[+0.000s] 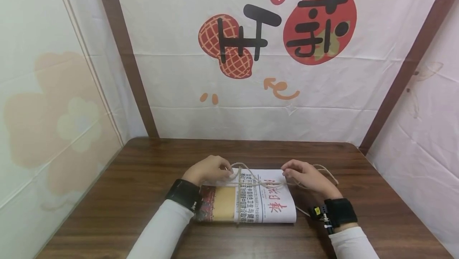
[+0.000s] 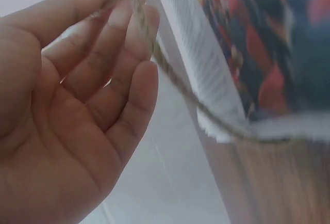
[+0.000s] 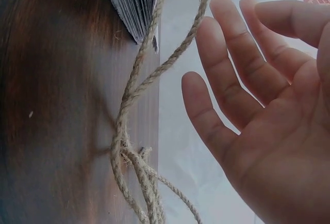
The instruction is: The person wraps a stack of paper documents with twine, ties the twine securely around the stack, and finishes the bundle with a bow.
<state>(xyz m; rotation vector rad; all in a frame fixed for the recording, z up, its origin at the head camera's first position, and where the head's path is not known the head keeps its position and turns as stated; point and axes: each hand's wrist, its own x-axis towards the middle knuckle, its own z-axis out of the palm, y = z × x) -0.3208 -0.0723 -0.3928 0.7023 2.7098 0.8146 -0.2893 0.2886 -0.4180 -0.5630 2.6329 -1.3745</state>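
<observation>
- Wood-grain table (image 1: 118,211), printed white backdrop (image 1: 236,119) behind.
- Folded newspaper (image 1: 254,204) flat on table between the hands, twine (image 3: 122,115) crossing it.
- Left hand (image 1: 210,170): thumb and fingers pinching twine at newspaper's far left.
- Right hand (image 1: 306,174): fingers loosely extended, beside twine at newspaper's right edge.

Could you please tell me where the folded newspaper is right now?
In the head view's lower middle, the newspaper lies on the table between the left hand and right hand, with twine across it.
</observation>
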